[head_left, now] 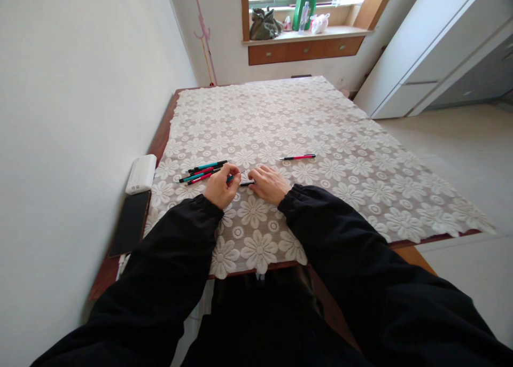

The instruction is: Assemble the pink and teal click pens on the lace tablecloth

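Observation:
Close to the table's near edge, my left hand (pixel 224 186) is closed, its fingertips pinching a teal pen part (pixel 230 179). A thin tip pokes out past those fingers, too small to make out. Beside it, my right hand (pixel 267 183) has its fingers curled down on a black pen piece (pixel 246 184) lying low over the cloth. Both pieces are partly hidden by the fingers. Left of my hands lies a loose bunch of teal, red and black pens (pixel 202 171). A single red and black pen (pixel 298 157) rests farther off to the right.
A flowered lace tablecloth (pixel 256 212) covers the table. Along the left edge by the wall sit a white power bank (pixel 141 173) and a dark phone (pixel 130 223). Beyond, a windowsill (pixel 288 37) holds a dark bag, a green bag and a bottle.

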Action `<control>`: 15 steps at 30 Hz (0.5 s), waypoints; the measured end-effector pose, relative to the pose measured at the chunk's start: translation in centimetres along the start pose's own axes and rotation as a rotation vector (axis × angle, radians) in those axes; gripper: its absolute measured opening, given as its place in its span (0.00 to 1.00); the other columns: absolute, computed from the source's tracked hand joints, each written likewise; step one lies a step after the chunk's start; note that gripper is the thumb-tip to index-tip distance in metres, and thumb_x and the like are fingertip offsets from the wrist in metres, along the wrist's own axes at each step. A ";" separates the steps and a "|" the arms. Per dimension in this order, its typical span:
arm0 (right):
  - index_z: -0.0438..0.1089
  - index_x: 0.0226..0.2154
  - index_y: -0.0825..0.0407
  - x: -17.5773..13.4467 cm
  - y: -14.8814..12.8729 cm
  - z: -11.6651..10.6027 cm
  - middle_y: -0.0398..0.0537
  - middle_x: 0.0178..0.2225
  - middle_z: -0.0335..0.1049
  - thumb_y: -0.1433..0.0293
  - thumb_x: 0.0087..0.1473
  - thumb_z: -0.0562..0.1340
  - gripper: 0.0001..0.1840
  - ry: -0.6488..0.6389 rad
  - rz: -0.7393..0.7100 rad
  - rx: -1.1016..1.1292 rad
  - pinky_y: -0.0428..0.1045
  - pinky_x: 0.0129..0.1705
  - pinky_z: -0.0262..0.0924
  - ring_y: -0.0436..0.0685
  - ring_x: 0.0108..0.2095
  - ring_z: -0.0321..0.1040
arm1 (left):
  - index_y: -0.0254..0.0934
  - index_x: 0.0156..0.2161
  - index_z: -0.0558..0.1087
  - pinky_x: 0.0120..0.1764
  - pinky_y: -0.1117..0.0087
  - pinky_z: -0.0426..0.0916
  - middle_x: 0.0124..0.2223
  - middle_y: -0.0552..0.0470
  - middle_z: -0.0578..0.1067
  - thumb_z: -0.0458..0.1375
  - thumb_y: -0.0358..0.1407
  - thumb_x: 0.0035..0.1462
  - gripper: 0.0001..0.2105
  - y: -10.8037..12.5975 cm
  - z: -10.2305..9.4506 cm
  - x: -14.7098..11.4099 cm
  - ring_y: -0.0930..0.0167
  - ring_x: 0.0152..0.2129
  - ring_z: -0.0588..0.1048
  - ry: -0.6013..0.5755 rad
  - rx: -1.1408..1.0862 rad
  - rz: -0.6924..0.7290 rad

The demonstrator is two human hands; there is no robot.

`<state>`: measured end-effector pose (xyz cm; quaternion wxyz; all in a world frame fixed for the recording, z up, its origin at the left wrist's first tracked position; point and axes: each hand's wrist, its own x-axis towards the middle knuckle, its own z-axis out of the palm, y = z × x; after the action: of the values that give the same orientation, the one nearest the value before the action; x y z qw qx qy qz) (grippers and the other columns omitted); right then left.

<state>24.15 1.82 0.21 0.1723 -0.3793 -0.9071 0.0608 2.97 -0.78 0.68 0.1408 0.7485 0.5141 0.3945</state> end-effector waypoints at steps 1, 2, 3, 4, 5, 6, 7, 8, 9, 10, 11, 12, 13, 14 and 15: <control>0.71 0.56 0.52 -0.1 0.0 0.1 0.58 0.53 0.74 0.69 0.66 0.62 0.17 0.014 -0.011 0.008 0.59 0.54 0.63 0.66 0.53 0.66 | 0.41 0.42 0.70 0.37 0.67 0.70 0.35 0.52 0.81 0.56 0.39 0.67 0.05 0.0 0.0 0.0 0.68 0.30 0.79 -0.002 -0.012 -0.001; 0.70 0.60 0.50 -0.2 0.1 0.2 0.58 0.58 0.72 0.70 0.66 0.61 0.20 0.023 -0.038 0.016 0.61 0.56 0.63 0.66 0.56 0.65 | 0.41 0.43 0.70 0.37 0.67 0.71 0.36 0.51 0.81 0.56 0.39 0.67 0.05 -0.1 0.1 0.0 0.68 0.31 0.79 -0.002 -0.022 0.001; 0.69 0.62 0.49 -0.2 0.2 0.4 0.57 0.63 0.69 0.71 0.67 0.60 0.22 0.026 -0.076 0.023 0.62 0.58 0.62 0.67 0.59 0.64 | 0.41 0.43 0.70 0.38 0.67 0.71 0.36 0.51 0.81 0.56 0.39 0.67 0.04 -0.1 0.1 0.0 0.68 0.32 0.80 0.002 -0.027 0.003; 0.70 0.62 0.47 -0.3 0.2 0.5 0.56 0.65 0.68 0.72 0.67 0.59 0.22 0.014 -0.124 0.033 0.63 0.60 0.61 0.67 0.61 0.63 | 0.41 0.43 0.70 0.38 0.67 0.71 0.36 0.51 0.81 0.56 0.38 0.67 0.04 -0.1 0.1 0.0 0.68 0.32 0.80 0.005 -0.029 0.005; 0.71 0.61 0.46 -0.3 0.3 0.6 0.54 0.65 0.68 0.72 0.68 0.58 0.21 -0.001 -0.168 0.047 0.63 0.61 0.60 0.67 0.61 0.62 | 0.41 0.43 0.69 0.38 0.67 0.71 0.36 0.51 0.81 0.56 0.38 0.67 0.04 -0.1 0.1 -0.1 0.68 0.32 0.80 0.007 -0.030 0.005; 0.73 0.59 0.46 -0.3 0.4 0.7 0.53 0.63 0.71 0.72 0.68 0.57 0.20 -0.016 -0.202 0.065 0.63 0.61 0.60 0.66 0.61 0.63 | 0.41 0.43 0.69 0.38 0.67 0.71 0.36 0.52 0.81 0.56 0.38 0.67 0.04 -0.1 0.1 0.0 0.68 0.32 0.81 0.007 -0.032 0.004; 0.74 0.57 0.47 -0.3 0.4 0.7 0.53 0.60 0.73 0.72 0.69 0.57 0.19 -0.023 -0.223 0.083 0.62 0.61 0.60 0.65 0.60 0.64 | 0.41 0.43 0.69 0.39 0.67 0.71 0.36 0.52 0.81 0.56 0.38 0.67 0.04 0.0 0.1 0.0 0.68 0.33 0.81 0.004 -0.039 0.000; 0.75 0.55 0.47 -0.2 0.4 0.7 0.52 0.58 0.75 0.71 0.69 0.58 0.17 -0.023 -0.231 0.097 0.60 0.60 0.61 0.64 0.59 0.66 | 0.41 0.43 0.69 0.39 0.67 0.72 0.35 0.52 0.81 0.56 0.38 0.67 0.04 0.1 0.1 0.0 0.68 0.33 0.81 0.001 -0.051 -0.003; 0.76 0.53 0.48 -0.2 0.4 0.7 0.52 0.55 0.76 0.71 0.68 0.58 0.16 -0.019 -0.230 0.103 0.59 0.58 0.62 0.63 0.57 0.67 | 0.41 0.43 0.68 0.40 0.68 0.72 0.35 0.52 0.81 0.56 0.37 0.67 0.04 0.2 0.1 0.0 0.68 0.33 0.81 -0.003 -0.062 -0.006; 0.76 0.51 0.48 -0.1 0.4 0.6 0.52 0.53 0.77 0.72 0.68 0.58 0.14 -0.015 -0.226 0.103 0.58 0.57 0.62 0.62 0.55 0.68 | 0.41 0.44 0.68 0.39 0.69 0.71 0.35 0.53 0.82 0.56 0.37 0.67 0.04 0.3 0.0 0.0 0.69 0.33 0.81 -0.003 -0.068 -0.009; 0.77 0.49 0.48 -0.1 0.3 0.5 0.52 0.50 0.77 0.72 0.68 0.57 0.14 -0.011 -0.217 0.096 0.57 0.55 0.62 0.62 0.53 0.68 | 0.41 0.45 0.68 0.37 0.70 0.71 0.35 0.53 0.82 0.56 0.37 0.67 0.04 0.4 0.0 0.0 0.70 0.31 0.81 0.000 -0.068 -0.013; 0.76 0.48 0.48 -0.1 0.3 0.4 0.52 0.48 0.77 0.73 0.68 0.57 0.13 -0.008 -0.201 0.086 0.56 0.54 0.62 0.62 0.51 0.68 | 0.41 0.46 0.69 0.35 0.71 0.70 0.34 0.54 0.82 0.56 0.37 0.67 0.05 0.5 0.0 0.0 0.71 0.28 0.80 0.001 -0.062 -0.017; 0.76 0.47 0.49 -0.1 0.3 0.3 0.53 0.47 0.77 0.74 0.67 0.56 0.13 -0.005 -0.177 0.080 0.56 0.52 0.62 0.62 0.49 0.69 | 0.41 0.48 0.70 0.32 0.72 0.68 0.34 0.55 0.83 0.56 0.38 0.68 0.07 0.5 -0.1 0.0 0.72 0.25 0.78 0.002 -0.053 -0.020; 0.75 0.47 0.50 -0.1 0.3 0.3 0.53 0.46 0.77 0.74 0.67 0.56 0.13 0.000 -0.143 0.085 0.56 0.51 0.62 0.62 0.48 0.69 | 0.41 0.50 0.70 0.30 0.72 0.67 0.34 0.56 0.83 0.56 0.38 0.68 0.08 0.5 -0.1 0.0 0.73 0.23 0.75 0.002 -0.045 -0.018; 0.74 0.48 0.50 -0.1 0.4 0.3 0.53 0.45 0.77 0.75 0.66 0.56 0.14 0.012 -0.103 0.102 0.56 0.51 0.63 0.62 0.47 0.69 | 0.41 0.51 0.71 0.29 0.72 0.66 0.34 0.56 0.83 0.56 0.38 0.68 0.09 0.5 -0.1 0.0 0.74 0.22 0.75 0.001 -0.039 -0.009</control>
<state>24.31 2.04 -0.22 0.1999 -0.3230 -0.9201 0.0957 3.22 -1.04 1.03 0.1567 0.7432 0.5096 0.4043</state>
